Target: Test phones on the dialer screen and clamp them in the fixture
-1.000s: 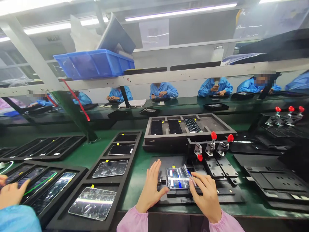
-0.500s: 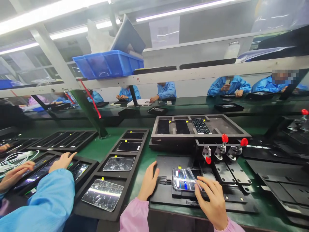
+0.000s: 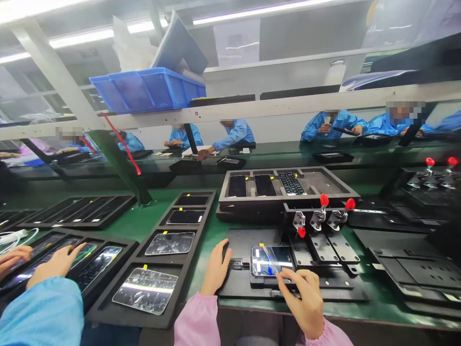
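Note:
A phone screen panel [image 3: 271,260] with shiny film lies in a black fixture [image 3: 288,278] in front of me. My right hand [image 3: 300,300] rests at the panel's near edge, fingers curled, fingertips pressing on its lower right corner. My left hand [image 3: 216,268] lies on the fixture's left edge, fingers together and stretched forward, holding nothing. Three red-handled toggle clamps [image 3: 319,216] stand just behind the panel.
A long black tray [image 3: 201,230] with several panels sits at my left. A stacked tray [image 3: 288,187] with dark panels stands behind the clamps. A co-worker's blue-sleeved hands [image 3: 54,264] touch trays at far left. More fixtures lie right; people sit across the belt.
The film that stood lifted off the panel now lies flat. My right hand has slid to the panel's near edge. The co-worker's arm has drawn back to the left.

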`<state>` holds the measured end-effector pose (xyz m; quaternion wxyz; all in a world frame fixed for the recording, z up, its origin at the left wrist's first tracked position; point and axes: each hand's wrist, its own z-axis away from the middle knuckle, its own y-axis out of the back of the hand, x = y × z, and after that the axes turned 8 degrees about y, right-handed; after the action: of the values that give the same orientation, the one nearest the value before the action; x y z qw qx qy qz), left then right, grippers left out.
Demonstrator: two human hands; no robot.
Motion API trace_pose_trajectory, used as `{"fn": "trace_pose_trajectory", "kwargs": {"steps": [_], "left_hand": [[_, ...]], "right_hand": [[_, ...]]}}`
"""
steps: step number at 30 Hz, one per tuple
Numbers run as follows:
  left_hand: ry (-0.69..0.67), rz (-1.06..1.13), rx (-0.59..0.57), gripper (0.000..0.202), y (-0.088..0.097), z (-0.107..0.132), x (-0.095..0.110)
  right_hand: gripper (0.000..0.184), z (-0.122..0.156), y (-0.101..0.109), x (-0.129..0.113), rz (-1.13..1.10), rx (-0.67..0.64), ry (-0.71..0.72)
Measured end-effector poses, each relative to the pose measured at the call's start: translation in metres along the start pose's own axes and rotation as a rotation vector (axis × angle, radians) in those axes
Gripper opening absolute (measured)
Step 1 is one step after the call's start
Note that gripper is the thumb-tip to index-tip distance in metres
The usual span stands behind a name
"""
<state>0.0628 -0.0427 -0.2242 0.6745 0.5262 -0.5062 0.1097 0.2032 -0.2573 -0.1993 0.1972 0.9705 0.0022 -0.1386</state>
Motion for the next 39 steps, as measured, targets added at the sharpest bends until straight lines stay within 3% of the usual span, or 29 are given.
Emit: {"fn": "trace_pose_trajectory", "kwargs": {"steps": [5, 16, 22, 26, 28, 31, 34, 37, 39], "left_hand": [[-0.01, -0.004, -0.007, 0.043, 0.0, -0.001, -0.001], [-0.046, -0.036, 0.04, 0.04, -0.002, 0.0, 0.0], [-0.152, -0.042, 0.219, 0.031, 0.005, 0.001, 0.005], [-0.247, -0.014, 0.405, 0.027, 0.006, 0.021, 0.008], [-0.314, -0.003, 0.419, 0.024, 0.001, 0.039, 0.017], [-0.414, 0.004, 0.34, 0.035, -0.012, 0.062, 0.044], [-0.27, -0.035, 0.214, 0.048, -0.024, 0.072, 0.077], [-0.133, -0.061, 0.244, 0.03, -0.033, 0.07, 0.098], [-0.132, -0.106, 0.24, 0.015, -0.036, 0.067, 0.103]], "right_hand": [[0.015, -0.006, 0.001, -0.004, -0.016, -0.018, 0.022], [0.027, 0.0, 0.002, -0.001, 0.016, -0.019, 0.027], [0.031, 0.0, 0.0, -0.008, 0.057, -0.033, 0.091], [0.028, -0.003, -0.004, -0.014, 0.032, -0.024, 0.085], [0.023, -0.005, -0.006, -0.017, 0.019, 0.002, 0.062], [0.016, -0.006, -0.01, -0.023, -0.011, 0.028, 0.043], [0.01, -0.007, -0.013, -0.027, -0.032, 0.058, 0.033], [0.009, -0.007, -0.016, -0.029, -0.026, 0.069, 0.007], [0.011, -0.006, -0.018, -0.03, -0.015, 0.061, 0.0]]}}
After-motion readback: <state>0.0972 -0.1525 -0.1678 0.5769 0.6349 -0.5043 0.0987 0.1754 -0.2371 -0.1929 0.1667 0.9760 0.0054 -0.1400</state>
